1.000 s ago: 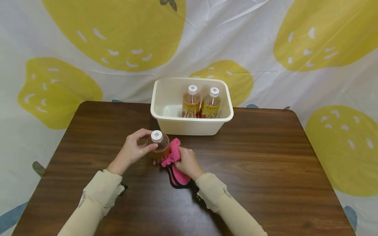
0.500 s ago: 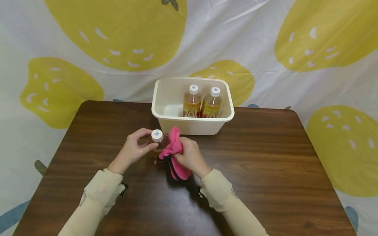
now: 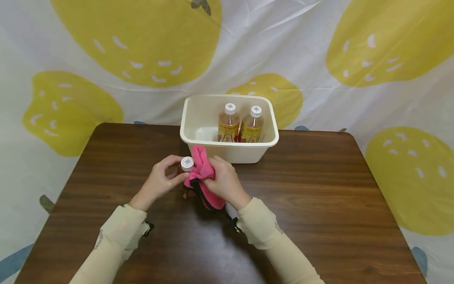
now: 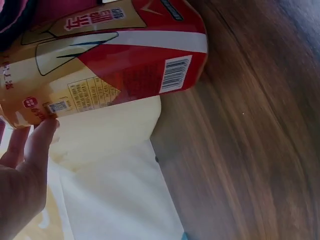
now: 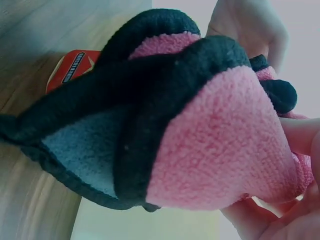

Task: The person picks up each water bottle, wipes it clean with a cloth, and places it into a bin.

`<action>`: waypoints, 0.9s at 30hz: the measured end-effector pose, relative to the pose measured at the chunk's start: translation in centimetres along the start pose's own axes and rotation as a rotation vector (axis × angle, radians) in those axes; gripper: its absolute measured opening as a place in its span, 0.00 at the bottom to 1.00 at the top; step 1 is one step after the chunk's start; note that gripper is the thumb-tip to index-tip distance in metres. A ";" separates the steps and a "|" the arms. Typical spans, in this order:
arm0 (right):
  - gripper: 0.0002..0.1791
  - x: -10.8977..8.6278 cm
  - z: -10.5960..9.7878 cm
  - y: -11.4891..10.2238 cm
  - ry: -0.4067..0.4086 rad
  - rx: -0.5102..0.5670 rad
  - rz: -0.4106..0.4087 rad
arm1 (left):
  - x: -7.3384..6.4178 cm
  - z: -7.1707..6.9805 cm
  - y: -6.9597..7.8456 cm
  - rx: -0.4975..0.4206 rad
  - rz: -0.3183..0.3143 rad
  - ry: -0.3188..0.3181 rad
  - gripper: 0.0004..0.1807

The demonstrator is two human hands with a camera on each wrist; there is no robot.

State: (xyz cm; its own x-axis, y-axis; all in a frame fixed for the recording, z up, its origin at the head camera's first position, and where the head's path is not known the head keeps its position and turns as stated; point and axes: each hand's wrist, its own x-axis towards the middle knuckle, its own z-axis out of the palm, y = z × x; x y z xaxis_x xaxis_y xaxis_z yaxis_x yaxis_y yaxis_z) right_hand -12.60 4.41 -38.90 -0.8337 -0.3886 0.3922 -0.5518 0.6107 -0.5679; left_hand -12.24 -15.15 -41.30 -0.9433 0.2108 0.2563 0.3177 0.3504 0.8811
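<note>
In the head view my left hand (image 3: 160, 180) grips a white-capped drink bottle (image 3: 187, 163) near its top, thumb and fingers on either side. The bottle stands upright on the table, and its red and yellow label (image 4: 120, 65) with a barcode fills the upper left wrist view. My right hand (image 3: 227, 182) holds a bunched pink cloth (image 3: 203, 169) with black edging, pressed up to the bottle's right side just below the cap. The cloth hides much of the bottle. Loose folds of the cloth (image 5: 220, 145) hang below the fingers in the right wrist view.
Behind the hands, a cream plastic bin (image 3: 230, 153) stands near the back of the dark wooden table (image 3: 319, 205). Two similar bottles, one on the left (image 3: 228, 126) and one on the right (image 3: 251, 128), stand upright in its right half. A lemon-print sheet (image 3: 269, 47) hangs behind.
My right hand has moved the cloth up and to the left, from the bottle's lower side to just below its cap. The left hand and bottle have hardly moved.
</note>
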 end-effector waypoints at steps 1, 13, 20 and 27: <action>0.09 0.0 0.0 0.1 0.001 0.004 -0.002 | 0.0 0.0 0.0 0.004 -0.002 0.004 0.16; 0.09 -2.3 -4.9 2.6 0.031 -0.049 -0.061 | 0.0 0.0 0.2 -0.027 -0.056 0.011 0.16; 0.09 -5.0 -9.9 5.6 -0.014 -0.218 -0.022 | 0.0 -0.1 0.2 -0.031 -0.055 0.008 0.16; 0.11 -7.7 -12.6 8.6 -0.109 -0.382 0.100 | 0.0 0.0 0.2 -0.023 -0.036 0.010 0.16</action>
State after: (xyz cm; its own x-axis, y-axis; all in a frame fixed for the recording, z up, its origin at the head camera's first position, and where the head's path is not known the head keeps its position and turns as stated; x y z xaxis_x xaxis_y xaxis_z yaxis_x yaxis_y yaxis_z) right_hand -10.66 21.29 -37.70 -0.8913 -0.3726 0.2583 -0.4385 0.8534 -0.2820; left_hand -12.14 -15.10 -41.13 -0.9551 0.1892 0.2278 0.2811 0.3370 0.8986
